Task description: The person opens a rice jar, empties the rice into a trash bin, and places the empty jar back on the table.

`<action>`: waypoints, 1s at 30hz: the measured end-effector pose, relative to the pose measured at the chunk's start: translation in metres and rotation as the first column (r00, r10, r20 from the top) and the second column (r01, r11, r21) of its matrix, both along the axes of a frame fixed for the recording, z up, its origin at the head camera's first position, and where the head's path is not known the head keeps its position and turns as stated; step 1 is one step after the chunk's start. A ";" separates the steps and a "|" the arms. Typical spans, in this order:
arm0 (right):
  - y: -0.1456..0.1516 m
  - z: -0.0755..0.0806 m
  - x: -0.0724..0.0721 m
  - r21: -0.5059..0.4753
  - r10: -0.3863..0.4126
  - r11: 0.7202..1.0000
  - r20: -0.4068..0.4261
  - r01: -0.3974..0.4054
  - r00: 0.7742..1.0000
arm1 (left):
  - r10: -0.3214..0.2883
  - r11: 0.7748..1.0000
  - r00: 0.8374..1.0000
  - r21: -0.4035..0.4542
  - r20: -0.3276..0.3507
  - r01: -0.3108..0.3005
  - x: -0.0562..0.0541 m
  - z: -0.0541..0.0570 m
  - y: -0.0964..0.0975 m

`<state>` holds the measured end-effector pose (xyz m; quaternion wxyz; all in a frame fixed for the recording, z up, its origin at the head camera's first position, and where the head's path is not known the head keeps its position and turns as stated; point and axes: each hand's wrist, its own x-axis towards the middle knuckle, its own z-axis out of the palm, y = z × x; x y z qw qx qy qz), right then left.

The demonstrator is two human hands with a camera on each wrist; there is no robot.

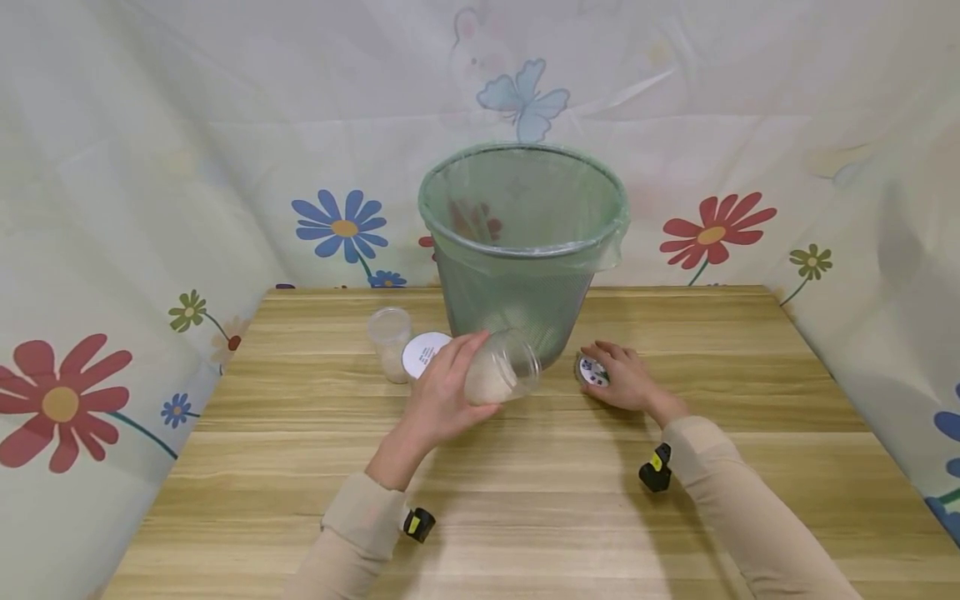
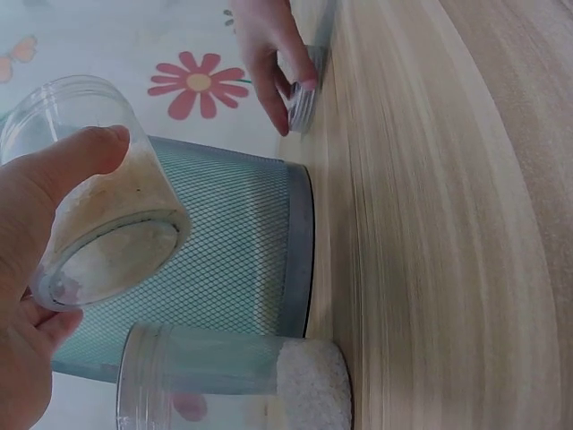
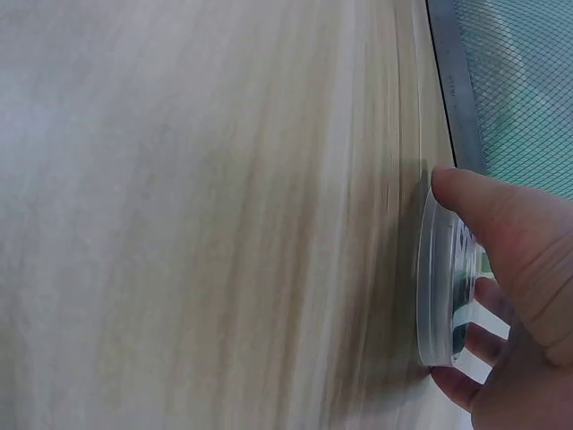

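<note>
Left hand point(image 1: 444, 395) grips tilted jar point(image 1: 497, 373); right hand point(image 1: 628, 380) pinches lid point(image 1: 592, 372); white label point(image 1: 422, 353) apparently lettered, unreadable.

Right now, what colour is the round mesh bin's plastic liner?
Plastic liner: translucent pale green, clearest in the head view.

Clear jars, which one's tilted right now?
The tilted jar is the one in the left hand, its mouth leaning rightward in the head view; the leftmost jar instead stands upright on the table.
</note>
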<state>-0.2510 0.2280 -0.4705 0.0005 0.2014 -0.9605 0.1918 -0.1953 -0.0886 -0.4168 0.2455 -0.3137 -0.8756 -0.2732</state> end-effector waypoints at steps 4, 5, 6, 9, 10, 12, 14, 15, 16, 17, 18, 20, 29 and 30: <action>0.001 -0.001 0.000 0.012 0.004 1.000 -0.001 -0.004 1.000 | 0.007 1.000 1.000 -0.003 0.002 -0.007 0.001 0.000 0.000; 0.001 -0.001 0.000 0.011 0.004 1.000 -0.001 -0.004 1.000 | 0.008 1.000 1.000 -0.001 0.002 -0.008 0.001 0.000 0.000; 0.001 0.000 0.001 0.012 0.003 1.000 0.001 -0.003 1.000 | 0.008 1.000 1.000 -0.002 0.002 -0.008 0.001 0.000 0.000; 0.001 0.000 0.001 0.002 -0.008 1.000 0.003 0.008 1.000 | 0.009 1.000 1.000 -0.001 0.001 -0.009 0.001 0.000 -0.001; 0.001 0.000 0.001 -0.003 -0.013 1.000 0.000 0.013 1.000 | 0.011 1.000 1.000 -0.003 -0.002 -0.011 0.001 0.000 -0.002; 0.002 0.000 0.000 -0.017 -0.016 1.000 -0.015 0.015 1.000 | 0.012 1.000 1.000 -0.007 -0.011 -0.012 0.001 0.001 -0.003; 0.003 -0.001 -0.002 -0.034 -0.006 0.999 -0.051 0.004 0.999 | 0.012 1.000 1.000 -0.008 -0.027 -0.012 0.000 0.002 -0.004; 0.004 -0.001 -0.003 -0.042 -0.001 0.999 -0.073 -0.002 0.997 | 0.013 1.000 0.999 -0.007 -0.035 -0.013 0.000 0.003 -0.005; 0.004 -0.001 -0.005 -0.054 0.002 0.999 -0.098 -0.007 0.995 | 0.011 1.000 0.999 -0.006 -0.045 -0.011 -0.001 0.004 -0.005; 0.005 0.000 -0.006 -0.066 0.004 0.998 -0.118 -0.012 0.993 | 0.008 1.000 0.998 -0.005 -0.058 -0.008 -0.002 0.004 -0.006; 0.006 0.000 -0.007 -0.081 0.005 0.997 -0.135 -0.016 0.991 | 0.005 1.000 0.998 -0.003 -0.067 -0.005 -0.002 0.005 -0.007; 0.007 0.003 -0.010 -0.108 0.000 0.994 -0.156 -0.017 0.988 | 0.004 1.000 0.997 -0.002 -0.075 -0.004 -0.002 0.007 -0.009; 0.018 0.022 -0.019 -0.151 -0.073 0.987 -0.099 0.057 0.992 | 0.058 0.998 0.997 -0.019 -0.047 -0.059 0.002 0.017 -0.026; 0.020 0.024 -0.020 -0.144 -0.079 0.987 -0.084 0.066 0.993 | 0.061 0.998 0.997 -0.025 -0.045 -0.062 0.002 0.018 -0.028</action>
